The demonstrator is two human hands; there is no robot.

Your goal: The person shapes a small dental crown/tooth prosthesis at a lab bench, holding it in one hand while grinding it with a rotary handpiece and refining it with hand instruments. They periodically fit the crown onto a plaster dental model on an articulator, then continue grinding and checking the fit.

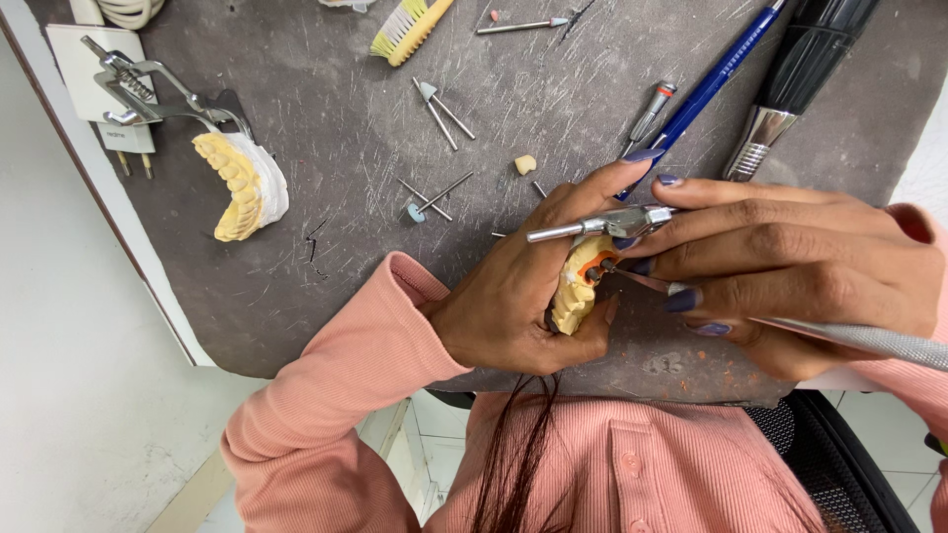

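Yellow dental cast [575, 296] with an orange wax patch, held just above the near edge of the dark scratched bench mat [326, 266], close to the person's chest. Left hand [523, 286] wraps it: fingers curled around the cast, thumb under its lower end, index finger stretched up past a metal articulator arm [602, 225] on top of the cast. Right hand [790, 271] comes in from the right, fingers pressed together, pinching a thin metal carving instrument [849, 336] like a pen; tip touches the orange wax. Pink ribbed sleeves on both arms.

Further out on the mat: second yellow cast on white plaster base [242, 186] at left, touching a metal articulator frame [148, 89]. Loose burs [434, 195] near centre, small tooth-like bit [525, 164] beside them. Blue pen [716, 79] and black-and-silver handpiece [795, 79] upper right, lying side by side. Yellow-green brush [405, 28] at top edge.
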